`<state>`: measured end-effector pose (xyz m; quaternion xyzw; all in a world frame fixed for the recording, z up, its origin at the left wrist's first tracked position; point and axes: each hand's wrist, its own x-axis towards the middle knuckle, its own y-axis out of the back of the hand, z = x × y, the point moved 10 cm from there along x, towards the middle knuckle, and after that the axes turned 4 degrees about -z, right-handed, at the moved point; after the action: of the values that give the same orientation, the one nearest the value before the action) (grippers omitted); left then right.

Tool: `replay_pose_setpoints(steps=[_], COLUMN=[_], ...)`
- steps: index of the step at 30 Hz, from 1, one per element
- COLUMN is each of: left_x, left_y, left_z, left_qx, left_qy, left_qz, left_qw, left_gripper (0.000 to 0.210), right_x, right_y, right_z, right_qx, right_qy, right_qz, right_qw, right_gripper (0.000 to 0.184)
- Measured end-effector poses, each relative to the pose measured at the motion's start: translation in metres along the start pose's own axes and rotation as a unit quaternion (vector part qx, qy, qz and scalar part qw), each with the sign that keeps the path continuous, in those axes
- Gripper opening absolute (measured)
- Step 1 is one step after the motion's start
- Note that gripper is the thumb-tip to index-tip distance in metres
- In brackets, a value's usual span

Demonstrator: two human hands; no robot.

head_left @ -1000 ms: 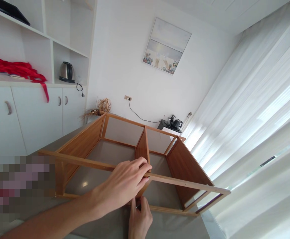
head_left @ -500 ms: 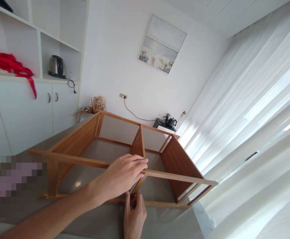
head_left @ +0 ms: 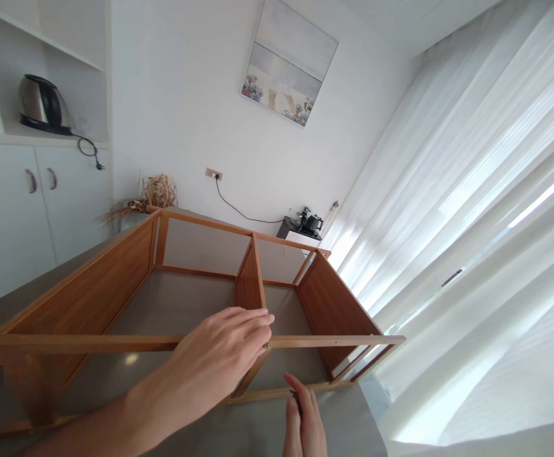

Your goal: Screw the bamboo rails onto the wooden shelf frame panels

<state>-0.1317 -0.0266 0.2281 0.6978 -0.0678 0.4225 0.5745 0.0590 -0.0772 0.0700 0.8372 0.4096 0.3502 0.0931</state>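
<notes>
holding a wooden frame (head_left: 305, 341)

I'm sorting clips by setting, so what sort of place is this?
Likely a room in a home or office, though which is unclear: a silver-and-black metal kettle stands in a white shelving unit, a pale, rectangular framed picture hangs on the white wall, plus long white fabric curtains.
</notes>
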Motion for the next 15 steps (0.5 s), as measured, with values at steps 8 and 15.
replay_pose_setpoints(steps=[8, 15], left_x=[-0.001, -0.004], left_y=[-0.007, -0.009], left_z=[-0.005, -0.011], left_qx=[-0.028, -0.040], left_qy=[0.022, 0.051], left_qz=[-0.052, -0.033], left_qw=[0.998, 0.997], left_gripper=[0.023, 0.022], right_x=[0.018, 0.022], right_y=[0.029, 0.023], right_z=[-0.076, -0.137], right_qx=[0.041, -0.023], right_qy=[0.049, 0.251], right_qz=[0.054, 0.058], right_qw=[0.997, 0.966], right_gripper=[0.027, 0.015])
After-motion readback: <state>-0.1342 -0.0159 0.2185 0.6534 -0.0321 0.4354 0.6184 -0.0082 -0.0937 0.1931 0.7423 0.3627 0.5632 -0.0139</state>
